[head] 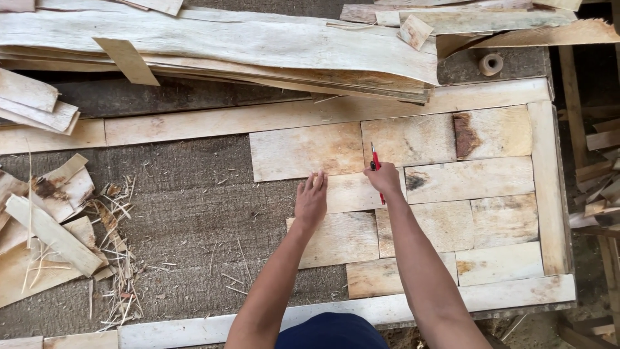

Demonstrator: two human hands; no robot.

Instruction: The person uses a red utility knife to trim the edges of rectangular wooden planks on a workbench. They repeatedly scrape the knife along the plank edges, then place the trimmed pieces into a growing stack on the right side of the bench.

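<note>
Your left hand [311, 199] lies flat and open on the veneer piece [352, 192]; your right hand [383, 178] grips a red knife [376, 169] at its far edge; a slip could gouge the sheet or nick nearby fingers.

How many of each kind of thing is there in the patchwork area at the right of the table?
Hands: 2, left hand flat on a sheet, right hand gripping the cutter
Pale flat wood sheets laid inside the wooden frame: 10
Red-handled cutter: 1
Small round wooden ring just above the frame: 1
Total: 14
</note>
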